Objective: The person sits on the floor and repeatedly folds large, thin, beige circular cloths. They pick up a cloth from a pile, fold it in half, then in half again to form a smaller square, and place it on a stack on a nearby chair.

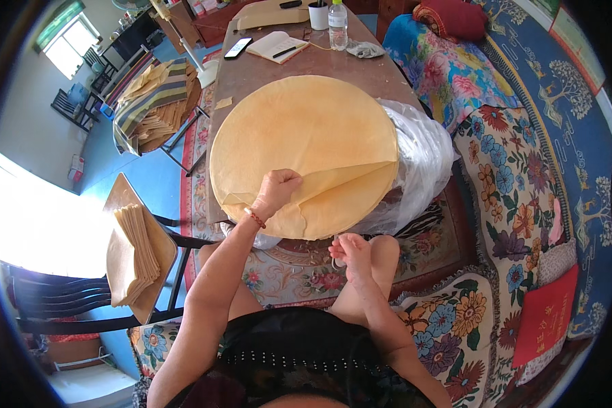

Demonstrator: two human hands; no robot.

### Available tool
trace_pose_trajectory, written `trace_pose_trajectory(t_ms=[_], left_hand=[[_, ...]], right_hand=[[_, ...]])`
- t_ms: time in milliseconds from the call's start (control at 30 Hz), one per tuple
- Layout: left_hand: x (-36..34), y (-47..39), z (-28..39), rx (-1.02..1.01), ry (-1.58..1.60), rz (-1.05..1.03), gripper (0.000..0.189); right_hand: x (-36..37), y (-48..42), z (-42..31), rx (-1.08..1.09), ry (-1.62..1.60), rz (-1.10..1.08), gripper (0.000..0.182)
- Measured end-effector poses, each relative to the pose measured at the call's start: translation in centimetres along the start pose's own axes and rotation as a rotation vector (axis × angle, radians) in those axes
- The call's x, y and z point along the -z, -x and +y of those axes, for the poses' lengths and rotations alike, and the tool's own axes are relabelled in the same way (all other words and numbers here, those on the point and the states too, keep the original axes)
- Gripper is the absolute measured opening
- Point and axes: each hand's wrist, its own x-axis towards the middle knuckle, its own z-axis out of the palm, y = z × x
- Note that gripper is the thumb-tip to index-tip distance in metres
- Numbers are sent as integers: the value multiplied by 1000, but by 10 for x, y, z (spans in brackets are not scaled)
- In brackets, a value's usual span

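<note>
A stack of large, round, thin flatbread sheets (pixel 306 122) lies at the near end of the brown table. My left hand (pixel 278 191) pinches the top sheet, whose near part is lifted into a long fold (pixel 344 176) running towards the right rim. Below the fold, a torn, uneven sheet edge shows. My right hand (pixel 352 255) hovers above my right knee, just off the stack's near rim, with its fingers curled. A thin pale strip shows by those fingers; whether they grip it is unclear.
Clear plastic sheeting (pixel 423 153) bulges right of the stack. Folded flatbreads (pixel 137 260) rest on a board atop a chair at left; more lie under a striped cloth (pixel 176 92). A phone (pixel 238 48), notebook (pixel 275 46), bottle (pixel 338 28) and grey cloth (pixel 364 49) occupy the far tabletop.
</note>
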Motion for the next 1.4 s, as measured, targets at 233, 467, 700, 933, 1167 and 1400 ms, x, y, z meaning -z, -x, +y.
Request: trace_pose_trajectory(t_ms=[233,467,700,933,1167,1400], left_hand=[[-5,9,-13,34,95,-19,16],[2,20,-13,2,75,-129,20],[26,54,-2,-745,-561,-45,33],[69,58,-40,-531,-611,0,24],[83,32,-14,-485,-525,126,15],[84,26,22,-717,-623,177,13]], right_hand=[[-13,12,-69,601,1025,258,15],[-19,-60,-112,1154,1247,374,40],[-15,-93,-107,1076,1227,72,19],[-13,-78,-110,979,1345,86,37],[-43,-13,-121,1042,1435,-69,51],[-82,-16,-108,1248,1561,149,50]])
